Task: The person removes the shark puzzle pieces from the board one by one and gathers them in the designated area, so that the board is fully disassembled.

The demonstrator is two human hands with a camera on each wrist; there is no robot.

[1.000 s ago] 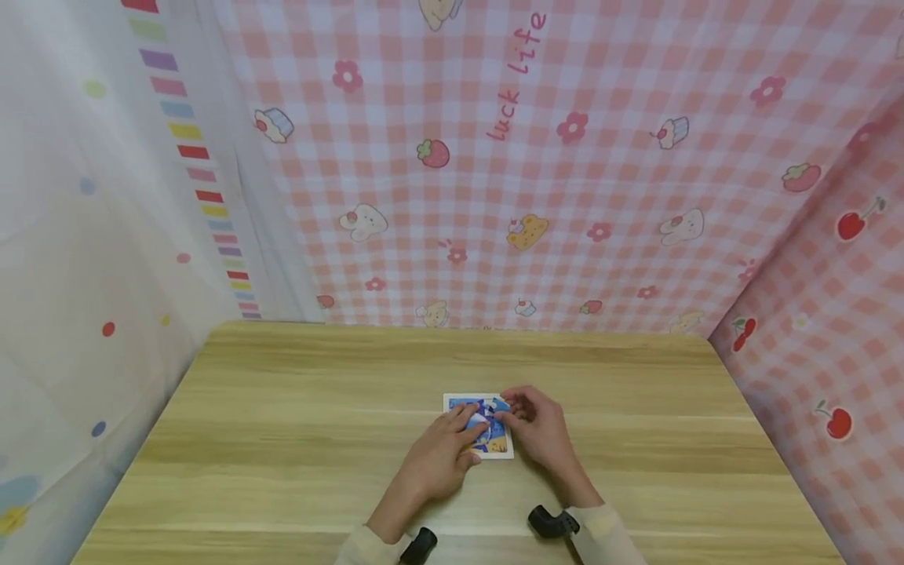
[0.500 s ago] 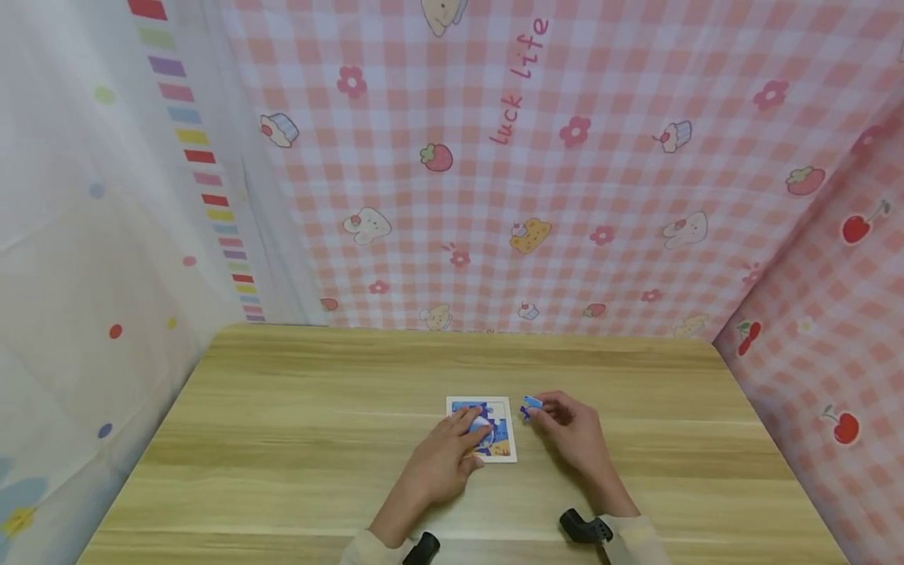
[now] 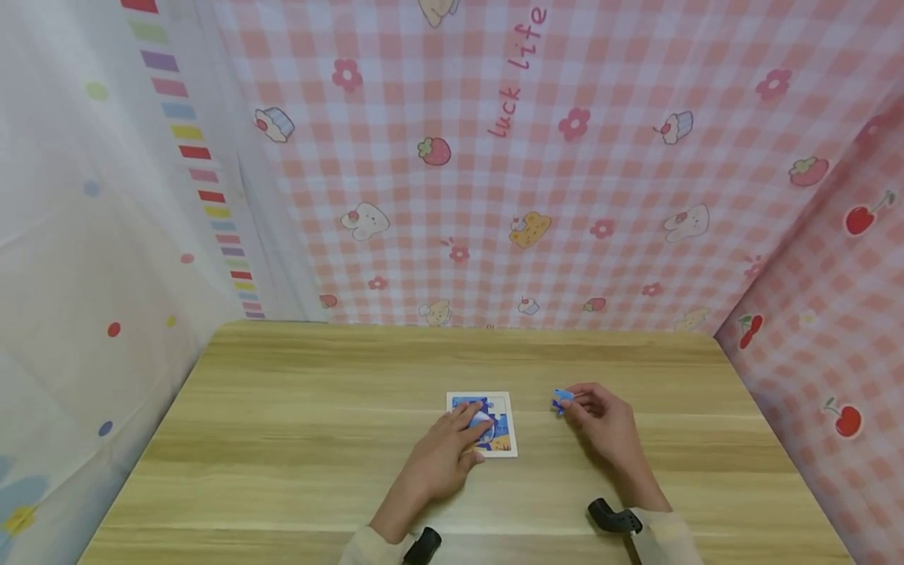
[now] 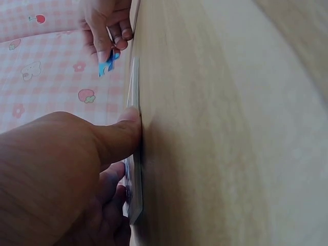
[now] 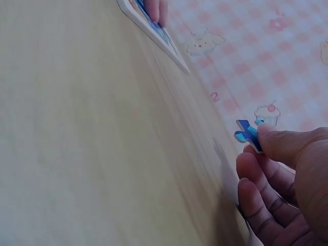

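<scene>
A small jigsaw puzzle [image 3: 502, 430] in a white frame lies flat on the wooden table. My left hand [image 3: 445, 453] rests over its left half with the fingers spread, hiding part of the blue picture. In the left wrist view the thumb [image 4: 125, 133] lies along the puzzle's edge. Off to the right, my right hand [image 3: 609, 420] pinches a blue puzzle piece [image 3: 562, 400] between thumb and fingers. The right wrist view shows the piece [image 5: 248, 135] with its knobs, held above the table. A pale gap shows at the puzzle's upper right corner.
The wooden table [image 3: 318, 439] extends on both sides of the hands. A pink checked cloth [image 3: 480, 180] hangs behind its back edge, with a white dotted cloth [image 3: 63, 275] on the left and a cherry-patterned cloth [image 3: 812, 377] on the right.
My right hand has lifted the blue piece out of the puzzle's upper right corner and carried it to the right. The left hand has stayed on the puzzle.
</scene>
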